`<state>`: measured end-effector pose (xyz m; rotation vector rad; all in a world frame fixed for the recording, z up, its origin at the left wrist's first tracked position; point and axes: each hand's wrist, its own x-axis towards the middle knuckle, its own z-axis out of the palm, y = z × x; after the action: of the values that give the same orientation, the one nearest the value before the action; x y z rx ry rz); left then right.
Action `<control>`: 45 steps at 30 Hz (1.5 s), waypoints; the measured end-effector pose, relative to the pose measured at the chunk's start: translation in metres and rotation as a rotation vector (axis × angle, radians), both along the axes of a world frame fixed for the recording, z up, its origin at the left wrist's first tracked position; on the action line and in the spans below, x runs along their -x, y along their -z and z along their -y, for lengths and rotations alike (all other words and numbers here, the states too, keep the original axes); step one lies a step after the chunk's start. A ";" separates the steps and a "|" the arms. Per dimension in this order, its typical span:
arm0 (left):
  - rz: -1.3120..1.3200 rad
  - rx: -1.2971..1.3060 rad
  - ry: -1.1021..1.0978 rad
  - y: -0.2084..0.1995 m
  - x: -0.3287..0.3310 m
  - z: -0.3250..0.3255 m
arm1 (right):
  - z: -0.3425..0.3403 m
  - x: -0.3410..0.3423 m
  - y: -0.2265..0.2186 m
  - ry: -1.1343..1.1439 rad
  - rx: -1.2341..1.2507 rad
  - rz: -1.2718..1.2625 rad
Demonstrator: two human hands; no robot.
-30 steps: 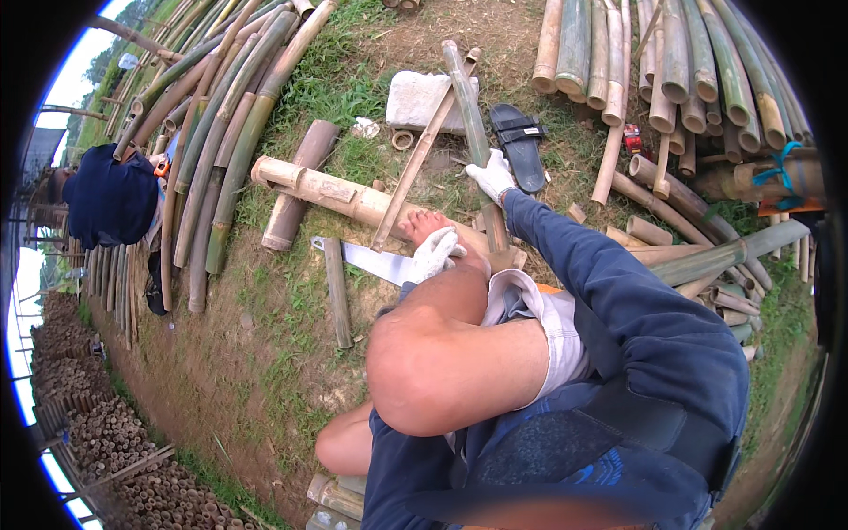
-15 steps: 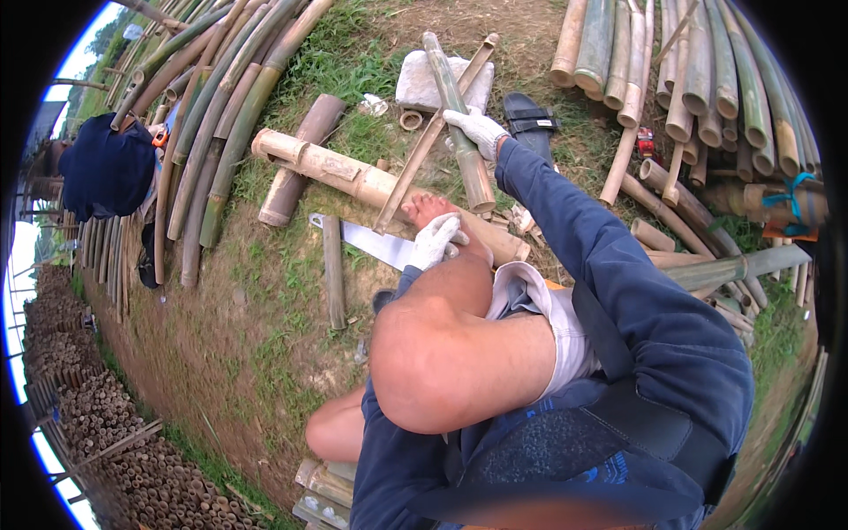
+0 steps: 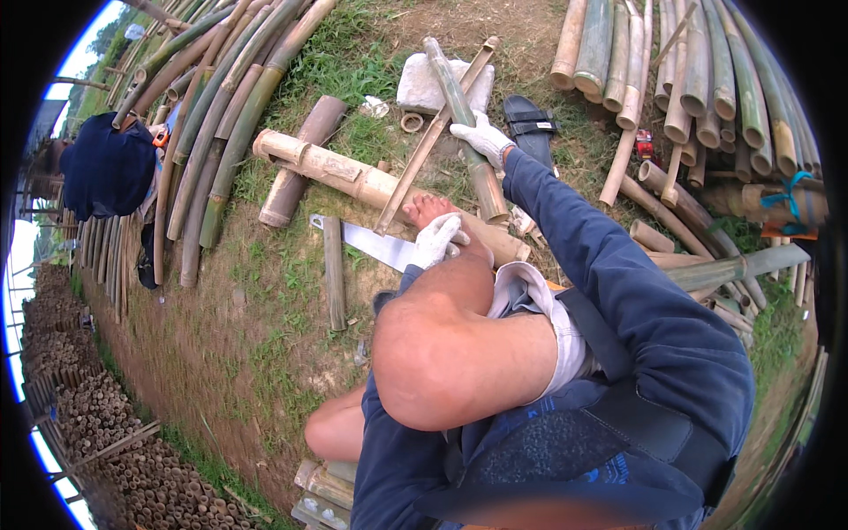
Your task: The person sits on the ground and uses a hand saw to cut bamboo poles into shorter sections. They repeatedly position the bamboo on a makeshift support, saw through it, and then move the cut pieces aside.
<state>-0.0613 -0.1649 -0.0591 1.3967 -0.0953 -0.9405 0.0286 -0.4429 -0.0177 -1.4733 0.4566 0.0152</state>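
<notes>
My left hand, in a white glove, is closed by my bare foot at the handle end of a hand saw. Its handle is mostly hidden by the hand; the wide blade points left. With my right hand, also gloved, I grip the side of a greenish bamboo pole. Its far end rests over a pale stone block; the near end lies across a thick bamboo log. Just left of it, a split bamboo strip slants over the same log. My foot presses on that log.
A brown bamboo piece props the log's left part. Near the saw blade lies a short bamboo stick. A black sandal sits beyond my right wrist. Bamboo poles are stacked at upper left and upper right.
My right hand has shifted slightly nearer and to the right along the green pole. The pole's near end has moved a little toward me and right. My left hand and the saw stay put.
</notes>
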 end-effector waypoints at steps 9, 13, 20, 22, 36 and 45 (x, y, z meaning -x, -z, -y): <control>0.007 -0.026 -0.005 0.020 0.001 0.001 | 0.034 0.107 -0.050 -0.107 -0.607 0.045; -0.158 0.240 -0.166 0.005 -0.014 0.001 | 0.058 0.168 -0.057 -0.321 -0.757 0.020; -0.044 0.811 -0.519 -0.066 -0.037 -0.017 | 0.035 0.246 -0.048 -0.495 -0.848 -0.395; -0.039 0.712 -0.591 -0.078 -0.033 -0.029 | 0.021 0.246 -0.044 -0.443 -0.900 -0.549; 0.191 0.404 -0.696 -0.113 -0.031 -0.014 | -0.025 0.216 -0.068 -0.659 0.302 -0.113; 0.286 0.453 -0.544 -0.142 -0.024 -0.009 | -0.011 0.229 -0.074 -0.550 0.621 0.002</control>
<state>-0.0371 -0.1560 0.0833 1.0427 -0.1260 -0.2403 -0.2001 -0.4321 0.0568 -2.1743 0.0303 0.3333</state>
